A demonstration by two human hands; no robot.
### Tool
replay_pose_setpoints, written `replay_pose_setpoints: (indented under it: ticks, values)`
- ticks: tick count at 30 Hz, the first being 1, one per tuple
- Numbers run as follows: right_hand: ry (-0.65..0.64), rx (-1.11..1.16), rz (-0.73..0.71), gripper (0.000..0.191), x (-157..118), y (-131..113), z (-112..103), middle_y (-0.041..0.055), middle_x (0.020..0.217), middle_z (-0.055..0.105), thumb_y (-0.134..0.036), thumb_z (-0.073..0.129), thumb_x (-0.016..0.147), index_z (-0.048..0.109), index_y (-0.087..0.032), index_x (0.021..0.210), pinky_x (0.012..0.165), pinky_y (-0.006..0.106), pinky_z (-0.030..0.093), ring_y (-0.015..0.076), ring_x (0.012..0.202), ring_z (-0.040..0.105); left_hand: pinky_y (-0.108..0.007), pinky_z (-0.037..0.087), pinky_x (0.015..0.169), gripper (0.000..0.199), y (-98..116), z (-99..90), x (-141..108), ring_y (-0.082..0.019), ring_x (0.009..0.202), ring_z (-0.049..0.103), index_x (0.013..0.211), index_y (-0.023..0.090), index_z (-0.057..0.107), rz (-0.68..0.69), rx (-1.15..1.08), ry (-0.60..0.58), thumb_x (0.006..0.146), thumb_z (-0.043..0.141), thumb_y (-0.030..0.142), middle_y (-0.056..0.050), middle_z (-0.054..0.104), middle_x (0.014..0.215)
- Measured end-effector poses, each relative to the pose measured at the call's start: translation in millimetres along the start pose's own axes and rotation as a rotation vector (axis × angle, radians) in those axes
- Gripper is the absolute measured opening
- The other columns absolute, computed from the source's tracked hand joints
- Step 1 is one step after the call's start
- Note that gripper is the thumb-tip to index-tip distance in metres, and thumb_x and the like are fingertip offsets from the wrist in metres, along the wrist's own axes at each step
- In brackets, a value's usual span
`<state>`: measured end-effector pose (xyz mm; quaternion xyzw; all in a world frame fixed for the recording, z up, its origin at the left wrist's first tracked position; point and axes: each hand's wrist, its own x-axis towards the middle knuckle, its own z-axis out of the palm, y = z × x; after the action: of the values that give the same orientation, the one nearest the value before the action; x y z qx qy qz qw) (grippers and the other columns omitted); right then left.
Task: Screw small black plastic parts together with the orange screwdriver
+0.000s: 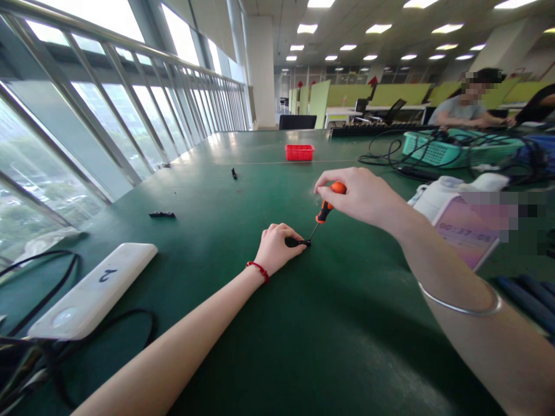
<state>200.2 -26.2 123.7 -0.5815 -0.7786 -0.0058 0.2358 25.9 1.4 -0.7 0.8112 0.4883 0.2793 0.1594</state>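
The railing stands left of the table. On the table, left to right: device, small part, screwdriver, basket; the bin stands behind the small part.

Has a bare left hand and a bare right hand, both slim-fingered and smooth across the back. Shows a bare left forearm toward 7 o'clock from the view's centre, slender and widening gradually from the hand, and a bare right forearm toward 4 o'clock. Wears 1 narrow red bracelet, cord-like and close-fitting, just behind the left hand, between 6 and 7 o'clock, with some small detail on the band too tiny to make out. Wears 1 silver-coloured bangle at 4 o'clock, thin, smooth and shiny, curving around the right forearm well back from the hand.
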Motion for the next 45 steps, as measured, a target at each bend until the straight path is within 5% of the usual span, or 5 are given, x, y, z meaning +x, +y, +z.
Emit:
replay_pose_setpoints:
  ticks: [7, 20, 25, 30, 45]
  values:
    - [-0.015, 0.018, -0.008, 0.038, -0.7, -0.2, -0.4, 0.0003, 0.058, 0.056, -0.047, 0.038, 0.083, 0.062, -0.02, 0.071, 0.051, 0.026, 0.026, 0.0117, 0.051, 0.044, -0.039, 0.039, 0.088, 0.011, -0.9, 0.8, -0.3, -0.022, 0.093, 0.054, 0.075, 0.024, 0.069, 0.001, -0.006, 0.006, 0.069, 0.066, 0.033, 0.0, 0.066, 0.089]
    - [-0.026, -0.004, 0.003, 0.023, -0.2, 0.2, -1.7, -0.0003, 0.067, 0.06, -0.039, 0.05, 0.077, 0.061, -0.024, 0.091, 0.051, 0.026, 0.028, 0.0125, 0.054, 0.047, -0.04, 0.039, 0.087, 0.012, -0.8, 0.1, 0.2, -0.023, 0.093, 0.053, 0.075, 0.023, 0.069, 0.003, 0.0, -0.001, 0.07, 0.066, 0.033, -0.001, 0.066, 0.088]
    - [-0.052, -0.003, 0.031, 0.037, -0.5, -1.2, -1.7, 0.001, 0.059, 0.056, -0.048, 0.04, 0.082, 0.062, -0.02, 0.071, 0.05, 0.027, 0.027, 0.0121, 0.051, 0.045, -0.039, 0.04, 0.086, 0.012, -2.6, 1.5, 0.0, -0.022, 0.092, 0.053, 0.075, 0.023, 0.069, 0.015, -0.014, 0.014, 0.069, 0.066, 0.033, -0.001, 0.066, 0.088]
    - [0.01, -0.024, 0.0, 0.025, 0.1, -0.3, -0.4, -0.0004, 0.065, 0.059, -0.042, 0.053, 0.074, 0.062, -0.022, 0.088, 0.051, 0.025, 0.028, 0.0116, 0.054, 0.046, -0.039, 0.039, 0.086, 0.012, -1.8, 1.2, -0.2, -0.022, 0.092, 0.053, 0.075, 0.023, 0.07, 0.013, -0.002, 0.002, 0.069, 0.066, 0.033, -0.001, 0.066, 0.088]
    - [0.029, 0.002, -0.004, 0.031, 1.3, 1.6, 3.7, 0.0015, 0.062, 0.06, -0.045, 0.045, 0.08, 0.065, -0.021, 0.082, 0.051, 0.026, 0.029, 0.0123, 0.052, 0.048, -0.039, 0.038, 0.086, 0.011, -1.0, 2.0, 0.5, -0.022, 0.093, 0.053, 0.076, 0.023, 0.069, 0.01, 0.001, 0.008, 0.069, 0.067, 0.031, 0.0, 0.065, 0.088]
